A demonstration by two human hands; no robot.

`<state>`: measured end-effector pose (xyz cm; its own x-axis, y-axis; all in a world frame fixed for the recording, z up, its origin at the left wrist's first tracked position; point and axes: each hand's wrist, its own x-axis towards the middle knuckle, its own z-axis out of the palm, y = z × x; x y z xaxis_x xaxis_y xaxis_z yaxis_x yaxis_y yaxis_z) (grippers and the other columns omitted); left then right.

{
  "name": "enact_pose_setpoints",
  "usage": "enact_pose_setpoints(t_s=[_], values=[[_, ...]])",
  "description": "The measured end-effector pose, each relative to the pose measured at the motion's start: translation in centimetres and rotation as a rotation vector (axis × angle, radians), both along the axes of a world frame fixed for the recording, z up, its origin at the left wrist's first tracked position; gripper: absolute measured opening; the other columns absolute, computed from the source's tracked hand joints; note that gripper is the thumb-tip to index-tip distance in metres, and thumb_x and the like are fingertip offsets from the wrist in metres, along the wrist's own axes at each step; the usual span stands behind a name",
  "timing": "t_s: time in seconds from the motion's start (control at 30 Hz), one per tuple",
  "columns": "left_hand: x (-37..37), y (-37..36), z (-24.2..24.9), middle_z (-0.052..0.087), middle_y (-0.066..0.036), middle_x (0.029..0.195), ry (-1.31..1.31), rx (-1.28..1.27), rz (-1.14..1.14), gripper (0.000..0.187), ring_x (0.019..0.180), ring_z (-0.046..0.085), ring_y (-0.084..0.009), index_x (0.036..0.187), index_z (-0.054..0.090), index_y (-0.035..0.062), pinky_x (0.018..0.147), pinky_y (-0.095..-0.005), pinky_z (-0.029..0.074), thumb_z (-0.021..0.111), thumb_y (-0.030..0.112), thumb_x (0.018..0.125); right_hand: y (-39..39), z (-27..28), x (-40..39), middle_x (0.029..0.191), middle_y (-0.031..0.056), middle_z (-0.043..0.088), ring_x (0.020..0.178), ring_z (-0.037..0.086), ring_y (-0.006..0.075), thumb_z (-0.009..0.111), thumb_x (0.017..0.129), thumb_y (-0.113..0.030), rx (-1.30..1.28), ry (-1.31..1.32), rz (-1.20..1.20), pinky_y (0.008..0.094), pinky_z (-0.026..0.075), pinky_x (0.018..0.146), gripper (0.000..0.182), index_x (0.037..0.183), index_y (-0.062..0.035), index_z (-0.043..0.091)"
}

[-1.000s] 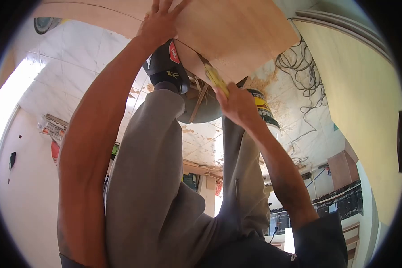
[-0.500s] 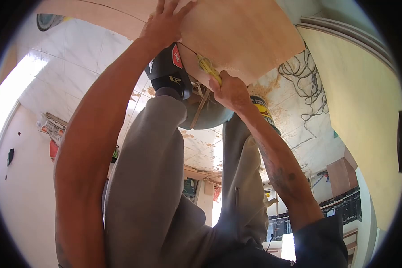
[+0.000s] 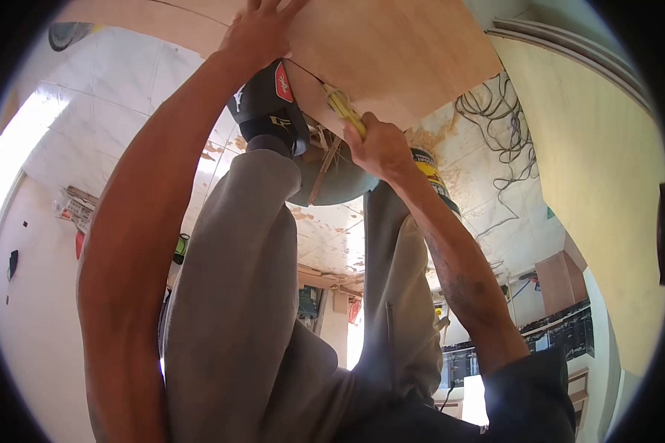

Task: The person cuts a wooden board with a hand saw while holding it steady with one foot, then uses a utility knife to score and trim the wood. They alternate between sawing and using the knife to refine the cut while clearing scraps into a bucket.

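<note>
My left hand (image 3: 261, 35) lies on the plywood sheet (image 3: 391, 52) with its fingers spread, pressing near the top of the view. In my right hand (image 3: 383, 150) is a yellow-handled tool (image 3: 343, 107), fingers wrapped round the lower end of its grip. Its thin dark tip meets the plywood, at the end of a fine dark line that runs toward my left hand. My shoe (image 3: 272, 111), black with a red label, stands against the sheet just below the left hand.
Below the sheet is a round grey-green container (image 3: 340, 188) with wood strips in it. A yellow and black labelled tub (image 3: 430, 173) stands by my other leg. Tangled cable (image 3: 499, 125) lies on the tiled floor at right, beside a pale panel (image 3: 591, 162). Debris litters the tiles.
The view has shifted slightly, so most things sit a little further left and up. My left hand stays on the plywood, and my right hand still grips the yellow-handled tool.
</note>
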<state>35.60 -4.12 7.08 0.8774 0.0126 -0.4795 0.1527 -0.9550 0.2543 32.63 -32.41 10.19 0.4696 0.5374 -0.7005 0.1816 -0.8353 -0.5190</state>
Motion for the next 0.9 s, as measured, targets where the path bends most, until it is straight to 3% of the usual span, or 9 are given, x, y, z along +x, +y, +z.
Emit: enact_pose_setpoints(t_s=[0.13,0.37,0.43,0.57,0.63,0.7,0.73,0.8,0.9], values=[[0.1,-0.9,1.0,0.000,-0.017,0.168,0.060,-0.058,0.025,0.113,0.151,0.007,-0.0527,0.160,0.022,0.0249,0.108,-0.0651,0.042,0.084,0.009,0.068,0.5,0.2,0.3,0.059,0.0238,0.063,0.059,0.068,0.0418,0.050,0.100,-0.056,0.050,-0.082,-0.017,0.0476,0.056,0.057,0.063,0.087,0.0041,0.061],[0.0,-0.7,1.4,-0.001,-0.017,0.168,0.094,-0.048,0.044,0.116,0.151,0.006,-0.0523,0.160,0.021,0.0252,0.109,-0.0661,0.041,0.086,0.009,0.066,-12.0,20.1,-0.5,0.060,0.0183,0.064,0.055,0.068,0.0371,0.064,0.096,-0.045,-0.161,0.163,0.028,0.0466,0.055,0.050,0.047,0.095,0.0008,0.057],[1.0,-0.6,1.7,0.000,-0.017,0.168,0.120,-0.020,0.049,0.115,0.151,0.006,-0.0526,0.160,0.022,0.0250,0.108,-0.0657,0.042,0.086,0.009,0.066,-9.8,16.5,0.5,0.060,0.0187,0.064,0.053,0.067,0.0369,0.062,0.096,-0.047,-0.129,0.115,0.032,0.0461,0.054,0.049,0.048,0.093,0.0006,0.057],[0.1,-0.1,0.7,0.000,-0.016,0.168,0.038,-0.075,0.050,0.115,0.151,0.007,-0.0519,0.160,0.022,0.0253,0.108,-0.0667,0.041,0.086,0.009,0.066,-1.2,0.0,0.0,0.057,0.0212,0.062,0.054,0.066,0.0395,0.055,0.099,-0.049,0.033,-0.048,0.022,0.0481,0.054,0.051,0.052,0.089,0.0018,0.059],[0.7,-0.1,1.5,0.000,-0.016,0.168,0.082,-0.065,0.059,0.115,0.151,0.006,-0.0519,0.160,0.022,0.0259,0.108,-0.0678,0.041,0.086,0.009,0.066,1.1,-2.3,-0.4,0.057,0.0213,0.062,0.053,0.066,0.0390,0.055,0.100,-0.050,0.116,-0.139,0.018,0.0484,0.053,0.050,0.053,0.088,0.0014,0.059],[-0.7,1.3,-1.7,0.000,-0.015,0.168,-0.206,-0.108,-0.046,0.114,0.151,0.005,-0.0518,0.160,0.022,0.0269,0.108,-0.0701,0.039,0.085,0.010,0.067,-0.3,-1.7,-0.4,0.057,0.0216,0.062,0.052,0.066,0.0389,0.054,0.100,-0.049,0.111,-0.143,0.037,0.0487,0.053,0.049,0.052,0.087,0.0012,0.059],[-1.1,1.1,-2.7,0.000,-0.015,0.168,-0.349,-0.142,-0.094,0.114,0.151,0.005,-0.0517,0.160,0.022,0.0274,0.107,-0.0712,0.039,0.085,0.011,0.067,-1.7,0.2,-0.5,0.059,0.0219,0.063,0.052,0.066,0.0392,0.054,0.100,-0.049,0.046,-0.079,0.015,0.0487,0.053,0.049,0.052,0.088,0.0011,0.059],[-0.4,0.1,-0.2,0.000,-0.016,0.168,-0.052,-0.113,0.010,0.114,0.151,0.005,-0.0521,0.160,0.022,0.0277,0.107,-0.0717,0.039,0.085,0.011,0.067,-5.0,7.3,0.0,0.063,0.0206,0.065,0.053,0.066,0.0393,0.057,0.099,-0.048,-0.177,0.057,0.084,0.0477,0.054,0.050,0.050,0.091,0.0007,0.058],[1.2,-0.1,0.7,-0.001,-0.016,0.168,0.062,-0.056,0.074,0.115,0.151,0.005,-0.0517,0.160,0.022,0.0277,0.106,-0.0716,0.039,0.086,0.011,0.067,-13.0,17.4,-0.8,0.060,0.0171,0.063,0.051,0.066,0.0361,0.067,0.094,-0.041,-0.085,0.120,0.010,0.0444,0.053,0.048,0.043,0.091,-0.0004,0.054]])
